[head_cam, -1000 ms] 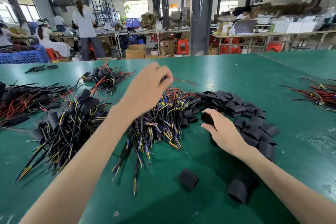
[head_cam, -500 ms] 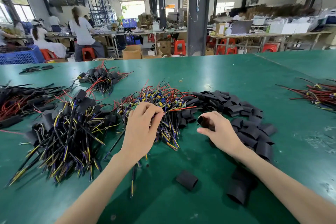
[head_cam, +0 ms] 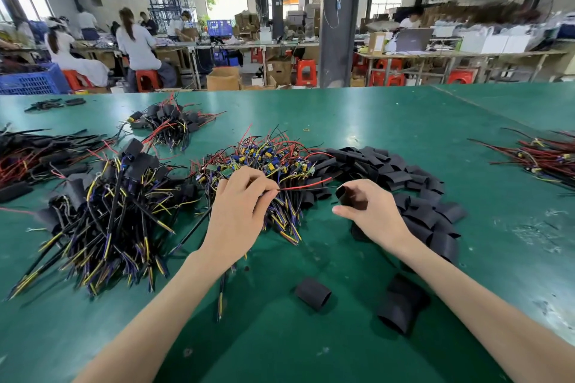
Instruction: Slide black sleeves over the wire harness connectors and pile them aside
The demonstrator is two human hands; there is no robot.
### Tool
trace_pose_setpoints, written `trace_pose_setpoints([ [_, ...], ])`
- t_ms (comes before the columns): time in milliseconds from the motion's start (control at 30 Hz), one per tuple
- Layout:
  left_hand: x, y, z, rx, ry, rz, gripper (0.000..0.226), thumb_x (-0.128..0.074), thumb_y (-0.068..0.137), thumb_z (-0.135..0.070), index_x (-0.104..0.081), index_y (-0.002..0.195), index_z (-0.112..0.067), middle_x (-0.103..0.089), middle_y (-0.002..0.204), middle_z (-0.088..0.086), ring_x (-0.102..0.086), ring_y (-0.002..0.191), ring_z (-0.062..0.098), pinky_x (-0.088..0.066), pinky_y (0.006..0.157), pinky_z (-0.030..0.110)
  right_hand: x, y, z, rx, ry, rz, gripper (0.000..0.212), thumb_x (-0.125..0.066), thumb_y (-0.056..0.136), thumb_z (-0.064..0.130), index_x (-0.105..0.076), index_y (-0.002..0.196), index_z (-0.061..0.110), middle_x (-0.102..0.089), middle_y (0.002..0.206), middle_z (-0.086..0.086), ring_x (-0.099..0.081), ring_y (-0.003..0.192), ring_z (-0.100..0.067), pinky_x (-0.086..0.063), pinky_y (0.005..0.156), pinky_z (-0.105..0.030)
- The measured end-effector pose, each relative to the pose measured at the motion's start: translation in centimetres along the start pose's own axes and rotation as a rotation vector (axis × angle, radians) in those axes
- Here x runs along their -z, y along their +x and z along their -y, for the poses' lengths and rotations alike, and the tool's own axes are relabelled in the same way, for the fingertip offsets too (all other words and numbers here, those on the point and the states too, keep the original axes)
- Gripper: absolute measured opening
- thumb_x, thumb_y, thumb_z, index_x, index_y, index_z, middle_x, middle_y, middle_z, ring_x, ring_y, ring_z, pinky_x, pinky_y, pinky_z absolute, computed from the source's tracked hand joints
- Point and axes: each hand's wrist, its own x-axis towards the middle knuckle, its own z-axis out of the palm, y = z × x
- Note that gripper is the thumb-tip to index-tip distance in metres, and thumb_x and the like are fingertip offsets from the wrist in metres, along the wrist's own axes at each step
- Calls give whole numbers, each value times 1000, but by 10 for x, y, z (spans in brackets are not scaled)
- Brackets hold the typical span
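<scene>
Pinching red wire point(head_cam: 306, 183) at worktop point(head_cam: 404, 115) centre: left hand point(head_cam: 239, 214), fingers point(head_cam: 261, 188) curled on it. Right hand point(head_cam: 373, 218) grips black sleeve point(head_cam: 343, 196), near wire end. Unsleeved harness pile point(head_cam: 267, 162) behind hands; sleeve pile point(head_cam: 404, 183) right; sleeved pile point(head_cam: 109, 208) left. Bare green toward near edge, two loose sleeves point(head_cam: 312, 293) there. Far right corner bare.

Both bare forearms stretched forward: left hand point(head_cam: 239, 214) pinching a thin red wire point(head_cam: 308, 184), right hand point(head_cam: 370, 211) curled round a short black tube sleeve point(head_cam: 348, 197).
</scene>
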Motion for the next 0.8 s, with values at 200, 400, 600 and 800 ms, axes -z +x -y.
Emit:
trace_pose_setpoints([
  [200,-1,0,3,-13,-2,-2,6,-66,87,-11,-69,91,-14,-57,95,2,-50,91,11,-31,80,29,0,0,1,-11,24,-20,31,-81,70,11,-65,97,12,-64,98,-1,-57,82,-10,-36,71,1],
  [400,-1,-1,-1,-57,-5,-11,7,-64,86,-14,-70,89,-15,-58,94,1,-49,88,11,-32,76,33,3,0,2,-30,50,-21,29,-81,70,13,-65,95,16,-62,94,5,-55,78,2,-36,70,2],
  [600,-1,-1,-2,-63,-17,-20,10,-62,86,-16,-71,89,-15,-59,93,1,-49,88,11,-32,76,33,1,0,-1,-55,86,-36,31,-82,69,12,-65,96,13,-63,88,7,-55,77,3,-36,68,1],
  [800,-1,-1,-3,-78,-28,-18,9,-62,86,-15,-72,88,-15,-59,93,1,-50,87,13,-31,75,31,2,1,-2,-47,91,-38,30,-82,69,13,-65,93,15,-63,86,10,-56,77,5,-37,68,1],
])
